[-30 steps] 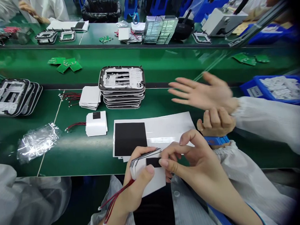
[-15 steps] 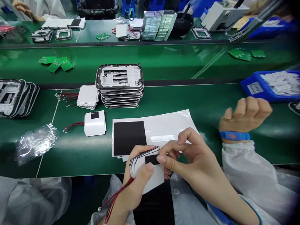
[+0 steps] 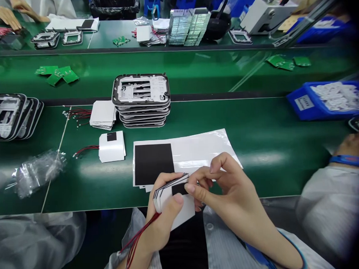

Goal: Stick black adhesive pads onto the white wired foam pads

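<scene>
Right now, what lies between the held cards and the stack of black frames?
Head view: a white sheet with a black square lies flat between the cards and the frames.

Table [image 3: 256, 155]: coloured deep green throughout.
Sheet [image 3: 197, 149]: white, marked with one black square at its left end.
Cards [image 3: 182, 213]: white, edged in black.
Patch [image 3: 179, 188]: plain black, set on the top card.
Wires [image 3: 138, 238]: red.
Frames [image 3: 141, 88]: rimmed in black, pale grey and white inside.
Circuit boards [image 3: 58, 74]: bright green.
Bin [image 3: 302, 106]: blue, labelled in white, filled with white pieces.
Wristband [image 3: 349, 160]: blue.
</scene>
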### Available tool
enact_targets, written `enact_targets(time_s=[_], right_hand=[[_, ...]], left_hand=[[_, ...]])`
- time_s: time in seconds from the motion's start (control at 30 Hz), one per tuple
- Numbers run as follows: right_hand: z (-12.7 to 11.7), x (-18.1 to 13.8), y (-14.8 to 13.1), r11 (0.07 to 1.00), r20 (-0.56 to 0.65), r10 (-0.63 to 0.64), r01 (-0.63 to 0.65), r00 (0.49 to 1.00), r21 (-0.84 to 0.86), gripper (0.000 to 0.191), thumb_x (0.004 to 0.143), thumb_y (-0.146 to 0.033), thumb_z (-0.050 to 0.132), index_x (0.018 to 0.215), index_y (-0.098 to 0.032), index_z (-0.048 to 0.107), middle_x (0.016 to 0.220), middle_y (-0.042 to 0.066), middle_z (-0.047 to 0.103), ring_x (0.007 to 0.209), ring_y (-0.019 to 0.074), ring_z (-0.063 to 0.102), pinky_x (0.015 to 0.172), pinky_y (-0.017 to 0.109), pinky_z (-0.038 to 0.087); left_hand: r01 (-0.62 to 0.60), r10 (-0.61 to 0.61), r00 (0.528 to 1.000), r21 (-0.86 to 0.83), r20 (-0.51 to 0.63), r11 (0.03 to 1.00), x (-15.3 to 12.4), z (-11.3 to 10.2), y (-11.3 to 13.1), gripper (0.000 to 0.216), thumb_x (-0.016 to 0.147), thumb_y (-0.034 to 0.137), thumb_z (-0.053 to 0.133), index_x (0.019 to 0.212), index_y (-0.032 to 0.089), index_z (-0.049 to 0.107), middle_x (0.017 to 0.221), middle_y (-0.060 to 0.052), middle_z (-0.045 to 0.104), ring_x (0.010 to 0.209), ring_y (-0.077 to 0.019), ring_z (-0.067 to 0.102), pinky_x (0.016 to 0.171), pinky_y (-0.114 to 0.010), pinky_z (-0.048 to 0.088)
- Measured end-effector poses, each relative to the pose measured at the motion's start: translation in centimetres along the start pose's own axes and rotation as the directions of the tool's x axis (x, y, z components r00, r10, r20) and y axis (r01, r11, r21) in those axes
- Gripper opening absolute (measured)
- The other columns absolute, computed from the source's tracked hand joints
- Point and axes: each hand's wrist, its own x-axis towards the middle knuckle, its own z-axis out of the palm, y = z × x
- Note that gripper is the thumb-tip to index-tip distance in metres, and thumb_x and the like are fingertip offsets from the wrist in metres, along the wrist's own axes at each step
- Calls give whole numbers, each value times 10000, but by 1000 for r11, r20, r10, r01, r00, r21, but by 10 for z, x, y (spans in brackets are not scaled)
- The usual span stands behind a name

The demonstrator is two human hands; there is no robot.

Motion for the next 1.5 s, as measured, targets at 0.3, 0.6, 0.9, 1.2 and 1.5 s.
enact_targets(time_s=[0.3,0.6,0.9,1.2,1.5], right_hand=[[3,2,0,998,-17,-50,49,999,-50,334,831,-144,632,813,-275,324,711,-85,628,588,121,445,552,276,437],[2,3,1,1000,7,-13,13,1000,-21,338,835,-141,630,792,-265,319,704,-86,615,552,107,492,536,280,416],[1,1,6,1000,34,-13,14,999,-13,314,870,-162,629,814,-262,337,744,-76,602,584,100,522,556,275,428],[2,2,8,1000,33,-5,6,999,-12,293,882,-173,618,818,-265,347,740,-64,571,639,120,544,555,276,431],[5,1,11,996,15,-41,42,999,-84,278,879,-162,596,815,-265,346,739,-65,561,615,120,529,581,289,432]], left_hand=[[9,-7,999,37,-47,999,1,2,1,288,875,368,613,1136,249,595,1031,-39,672,847,-178,655,761,-282,495],[8,-5,999,76,-38,997,2,-2,-2,295,868,375,612,1135,252,595,966,-26,656,816,-171,636,752,-282,473],[34,-28,998,86,-64,996,1,2,1,311,862,399,618,1128,242,582,911,-17,670,805,-171,645,780,-295,476],[17,-8,997,121,-80,993,1,-1,-3,304,865,394,625,1139,265,592,919,-6,659,809,-147,619,765,-263,458],[21,-8,992,106,-125,994,2,5,-2,301,846,380,649,1113,250,604,974,-18,665,870,-177,643,779,-279,480]])
